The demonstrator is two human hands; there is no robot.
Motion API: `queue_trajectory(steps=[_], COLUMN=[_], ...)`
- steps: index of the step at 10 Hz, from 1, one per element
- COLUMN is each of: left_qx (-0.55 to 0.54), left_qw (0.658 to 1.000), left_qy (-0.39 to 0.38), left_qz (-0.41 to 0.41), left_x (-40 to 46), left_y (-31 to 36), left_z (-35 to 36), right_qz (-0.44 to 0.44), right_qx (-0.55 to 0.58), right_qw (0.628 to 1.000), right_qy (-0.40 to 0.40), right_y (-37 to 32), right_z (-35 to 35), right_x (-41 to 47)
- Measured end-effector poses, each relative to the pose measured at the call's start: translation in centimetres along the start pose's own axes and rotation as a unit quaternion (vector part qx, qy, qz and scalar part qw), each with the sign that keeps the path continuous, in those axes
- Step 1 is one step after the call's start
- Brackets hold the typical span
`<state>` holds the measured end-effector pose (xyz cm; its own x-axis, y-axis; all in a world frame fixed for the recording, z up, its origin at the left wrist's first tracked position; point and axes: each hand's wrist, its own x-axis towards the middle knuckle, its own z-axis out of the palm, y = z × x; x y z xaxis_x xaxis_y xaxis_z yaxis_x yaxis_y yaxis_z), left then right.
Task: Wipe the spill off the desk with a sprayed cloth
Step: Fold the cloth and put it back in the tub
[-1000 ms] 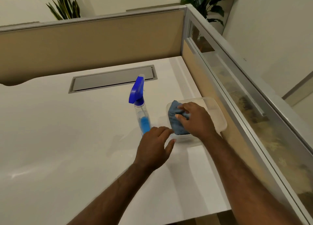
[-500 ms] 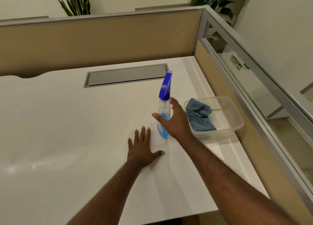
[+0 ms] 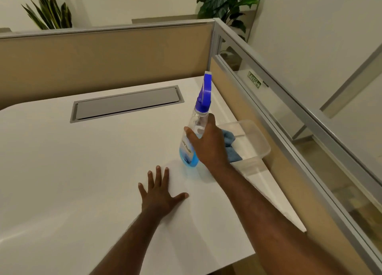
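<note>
A clear spray bottle [image 3: 195,126] with a blue trigger head and blue liquid stands on the white desk [image 3: 82,171], tilted slightly. My right hand [image 3: 208,144] is wrapped around its body from the right. Behind that hand a blue cloth [image 3: 230,140] lies in a clear plastic tub [image 3: 256,138], partly hidden. My left hand [image 3: 160,194] lies flat on the desk with fingers spread, just in front of the bottle. No spill is visible to me on the desk.
A grey cable flap [image 3: 126,105] is set into the desk at the back. Beige partition panels [image 3: 103,57] close the back and right sides, the right one topped with glass. Potted plants [image 3: 225,3] stand beyond the partition.
My right hand let go of the cloth in the tub, moved left and closed around the spray bottle. My left hand went down flat on the desk.
</note>
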<state>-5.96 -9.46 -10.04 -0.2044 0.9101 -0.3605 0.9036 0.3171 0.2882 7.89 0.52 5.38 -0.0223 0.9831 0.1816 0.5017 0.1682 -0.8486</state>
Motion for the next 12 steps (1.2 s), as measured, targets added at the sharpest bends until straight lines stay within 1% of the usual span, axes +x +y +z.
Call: queue_trajectory(steps=[1,2,3,4,5,7,9,10,11,12], left_qx=[-0.004,-0.006,-0.005,-0.003,-0.001,0.003,-0.001,-0.005,-0.022,-0.033], left_qw=[1.000,1.000,1.000,1.000,1.000,1.000,1.000,1.000,1.000,0.997], left_qy=[0.004,0.004,0.000,0.000,0.003,-0.008,-0.005,-0.010,0.009,0.067], left_qz=[0.005,0.008,0.009,0.008,0.008,0.003,-0.001,-0.007,-0.019,-0.022], left_x=[0.0,0.0,-0.1,-0.1,0.0,0.0,-0.1,-0.5,-1.2,-1.5], left_y=[-0.1,-0.1,-0.1,-0.1,-0.1,-0.1,0.1,0.3,-0.2,-1.1], left_z=[0.1,0.0,-0.1,-0.1,-0.1,-0.2,-0.6,-1.2,-3.4,-6.0], right_qz=[-0.029,-0.034,-0.029,-0.016,0.014,0.064,0.073,0.070,0.086,0.011], right_qx=[0.030,0.023,-0.017,-0.042,-0.053,-0.035,-0.040,-0.027,-0.012,-0.016], right_qw=[0.997,0.994,0.990,0.988,0.987,0.991,0.991,0.993,0.973,0.949], right_qy=[0.070,0.105,0.139,0.150,0.151,0.112,0.101,0.089,0.215,0.315], right_y=[-0.9,-0.6,1.5,3.4,6.5,10.3,11.8,11.5,9.6,7.5], right_z=[-4.8,-7.6,-10.3,-11.1,-11.0,-10.0,-9.7,-9.9,-10.0,-8.2], right_x=[1.5,2.4,3.6,4.1,4.5,4.9,5.4,5.2,2.6,-1.1])
